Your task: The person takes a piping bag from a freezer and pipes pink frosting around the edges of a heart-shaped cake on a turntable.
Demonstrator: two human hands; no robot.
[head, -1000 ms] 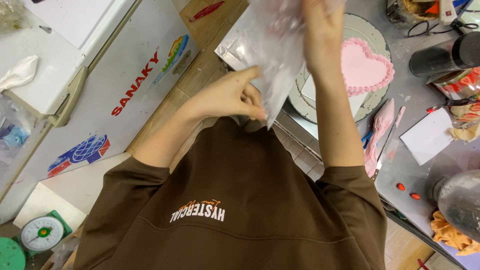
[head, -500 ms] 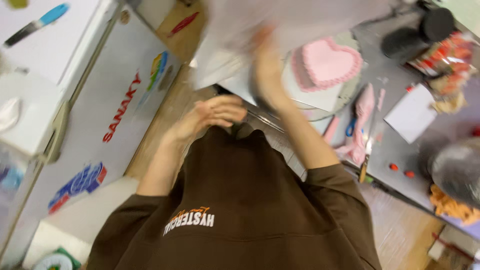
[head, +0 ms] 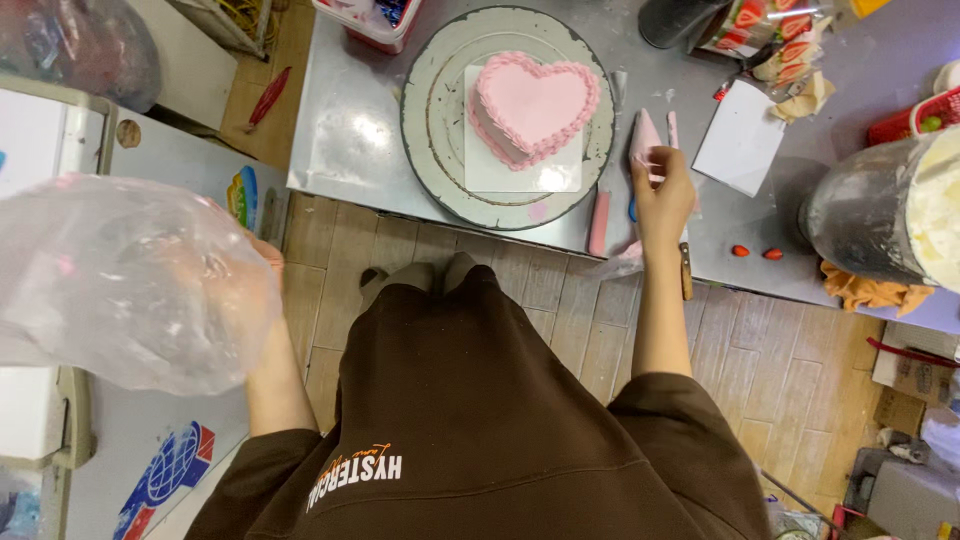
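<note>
At frame center-right, your right hand (head: 662,195) closes on the pink piping bag (head: 645,140), long axis vertical, right of the heart cake (head: 535,105) on the desk (head: 340,140). Left hand (head: 262,262) grips a clear plastic bag (head: 130,285), far left.

one heart cake (head: 533,105), two bags — clear (head: 130,285), pink (head: 647,140)

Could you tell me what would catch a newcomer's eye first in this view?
Probably the pink heart-shaped cake on its round turntable, at the top centre of the steel table. Next, the crumpled clear plastic bag held up by the left hand, while the right hand grips a pink piping bag.
</note>
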